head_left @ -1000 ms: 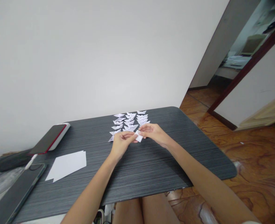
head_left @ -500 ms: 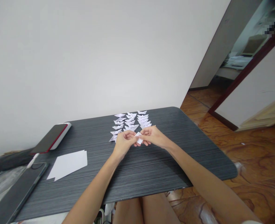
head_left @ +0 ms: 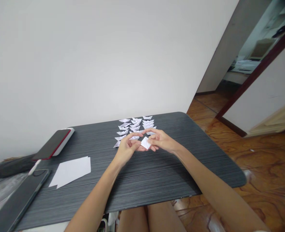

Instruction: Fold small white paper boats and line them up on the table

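Observation:
A small folded white paper, shaped like a diamond with a crease down its face, is held up between both hands above the dark table. My left hand pinches its left corner between thumb and fingers, the index finger raised and arched. On the right corner, my right hand grips with thumb and fingers, its index finger also arched over the top. Just beyond the hands, several white paper boats stand in three columns; the nearest ones are partly hidden by my fingers.
Flat white paper sheets lie on the dark table to the left. Farther left are a red-edged device like a phone or power bank, a white cable plug and a dark phone-like slab. A white wall stands behind.
Both index fingers have lifted off the folded paper and arched upward, so more of its face shows. The paper looks wider than before and remains between both hands.

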Demonstrator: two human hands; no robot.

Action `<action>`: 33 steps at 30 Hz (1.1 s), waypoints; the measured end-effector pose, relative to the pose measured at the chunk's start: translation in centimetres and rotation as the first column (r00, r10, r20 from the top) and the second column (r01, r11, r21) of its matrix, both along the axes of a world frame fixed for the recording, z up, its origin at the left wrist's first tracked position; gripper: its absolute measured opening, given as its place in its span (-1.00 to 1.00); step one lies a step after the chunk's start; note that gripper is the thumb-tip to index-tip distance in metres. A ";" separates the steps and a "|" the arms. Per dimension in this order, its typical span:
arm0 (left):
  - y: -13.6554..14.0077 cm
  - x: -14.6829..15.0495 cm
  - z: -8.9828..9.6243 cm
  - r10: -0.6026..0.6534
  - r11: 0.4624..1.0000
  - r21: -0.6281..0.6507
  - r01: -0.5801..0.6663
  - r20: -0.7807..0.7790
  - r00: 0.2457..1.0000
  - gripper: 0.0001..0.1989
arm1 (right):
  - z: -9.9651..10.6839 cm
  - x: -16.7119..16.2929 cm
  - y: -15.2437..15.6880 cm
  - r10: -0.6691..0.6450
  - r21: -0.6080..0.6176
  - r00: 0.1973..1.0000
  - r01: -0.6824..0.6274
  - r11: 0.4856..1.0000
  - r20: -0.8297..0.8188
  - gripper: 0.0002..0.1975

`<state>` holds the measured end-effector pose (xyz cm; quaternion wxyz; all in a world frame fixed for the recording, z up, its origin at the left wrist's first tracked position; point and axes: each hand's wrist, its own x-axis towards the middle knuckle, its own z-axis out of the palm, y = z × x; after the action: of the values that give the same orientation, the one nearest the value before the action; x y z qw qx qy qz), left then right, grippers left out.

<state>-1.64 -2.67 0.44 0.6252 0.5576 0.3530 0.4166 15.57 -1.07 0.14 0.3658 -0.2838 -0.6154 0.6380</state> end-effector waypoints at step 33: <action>0.6 -2.0 -2.4 0.614 0.145 0.982 0.124 -0.187 0.767 -0.67 | 1.2 0.5 -0.4 0.045 -0.231 0.981 -0.089 0.969 -0.187 -0.69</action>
<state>-3.60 -2.05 -1.97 -0.0918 0.8428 0.2649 0.4594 16.03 -1.45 1.32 0.3615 -0.2458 -0.5078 0.7424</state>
